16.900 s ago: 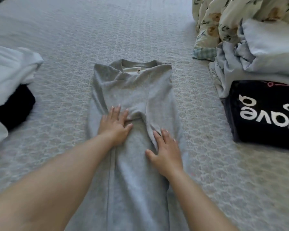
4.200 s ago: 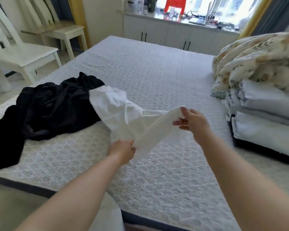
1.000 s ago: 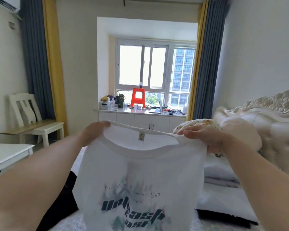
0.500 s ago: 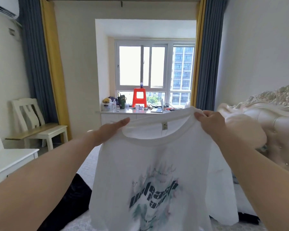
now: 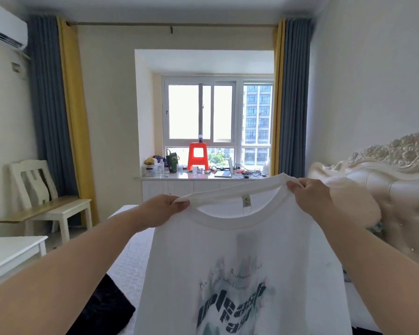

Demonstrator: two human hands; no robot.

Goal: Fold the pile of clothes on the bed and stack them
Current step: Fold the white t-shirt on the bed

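Bedroom wall and bay window [image 5: 213, 117] are facing me, grey-and-yellow curtains [image 5: 56, 112] hanging either side. I am holding a white T-shirt [image 5: 240, 257] up in the air over the bed [image 5: 128, 252], printed front toward me. My left hand [image 5: 166, 209] is pinching the collar's left end; my right hand [image 5: 309, 195] is gripping its right end, a little higher. Cloth is hanging straight down below both hands. A black garment [image 5: 107, 308] is lying on the bed below my left forearm. A padded headboard [image 5: 397, 189] is standing just beyond my right hand.

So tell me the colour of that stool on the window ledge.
Orange-red stool, head view.
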